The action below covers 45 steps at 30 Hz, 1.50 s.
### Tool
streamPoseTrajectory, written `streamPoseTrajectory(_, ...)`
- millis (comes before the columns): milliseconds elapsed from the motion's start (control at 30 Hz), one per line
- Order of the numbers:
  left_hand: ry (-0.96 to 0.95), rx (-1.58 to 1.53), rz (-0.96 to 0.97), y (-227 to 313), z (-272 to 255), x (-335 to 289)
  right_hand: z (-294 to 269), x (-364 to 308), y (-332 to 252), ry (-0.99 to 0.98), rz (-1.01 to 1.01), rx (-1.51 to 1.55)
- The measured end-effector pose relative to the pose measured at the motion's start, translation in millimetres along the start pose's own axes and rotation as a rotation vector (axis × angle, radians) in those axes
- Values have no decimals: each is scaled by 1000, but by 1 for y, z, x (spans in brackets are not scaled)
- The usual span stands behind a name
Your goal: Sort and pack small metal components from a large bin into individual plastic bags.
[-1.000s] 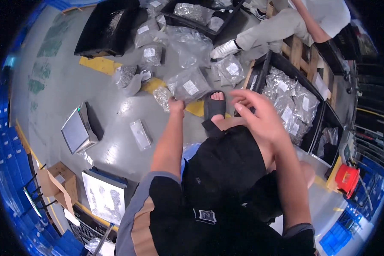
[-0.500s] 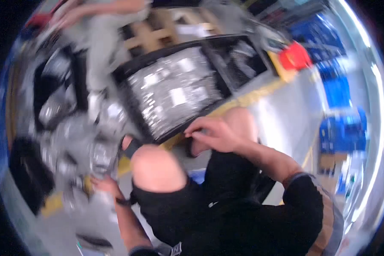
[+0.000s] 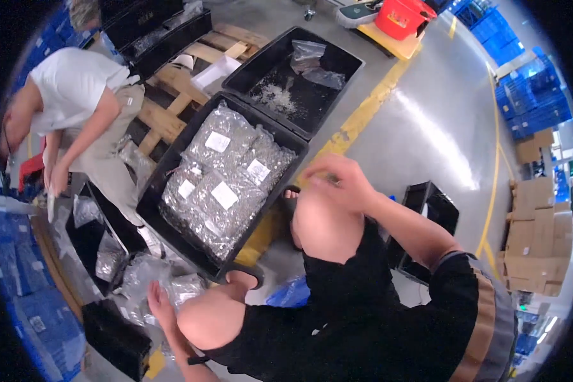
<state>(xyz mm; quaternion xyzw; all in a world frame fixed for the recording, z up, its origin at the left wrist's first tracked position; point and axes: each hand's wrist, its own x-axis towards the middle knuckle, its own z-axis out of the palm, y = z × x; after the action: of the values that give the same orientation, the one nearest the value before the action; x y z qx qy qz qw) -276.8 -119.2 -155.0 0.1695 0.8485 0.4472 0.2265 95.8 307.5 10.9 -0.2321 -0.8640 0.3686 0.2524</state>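
My right hand (image 3: pixel 344 183) is above my right knee, its fingers curled in with a small dark thing partly showing between them, too hidden to name. My left hand (image 3: pixel 161 305) hangs beside my left knee with its fingers stretched out, holding nothing. Nearest to it on the floor are clear plastic bags (image 3: pixel 148 275). In front of my knees stands a black crate (image 3: pixel 149 202), filled with clear bags of small metallic parts (image 3: pixel 245 149) that bear white labels.
A black lid or shallow tray (image 3: pixel 328 105) with a plastic bag and pale scraps adjoins the crate. Behind are a wooden pallet (image 3: pixel 165 118) and a red bucket (image 3: pixel 401 18). A co-worker (image 3: pixel 76 83) bends over at left. Another black crate (image 3: pixel 449 210) stands at right.
My view has turned and sharpened, with the co-worker and the lid or tray showing more fully. My left hand now hangs beside my knee; my right hand stays over the right knee.
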Motion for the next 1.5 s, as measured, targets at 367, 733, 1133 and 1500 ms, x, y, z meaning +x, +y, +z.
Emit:
streamPoseTrajectory(367,-50,582,28,94,114,66,20,32,233,514,1103,710)
streamPoseTrajectory(733,285,593,-50,115,172,55,47,111,317,969,982,1025)
streamPoseTrajectory(1133,330,527,100,92,170,58,-87,126,242,871,1036,1006)
streamPoseTrajectory(1500,220,-24,163,150,161,52,-95,81,67,619,758,987)
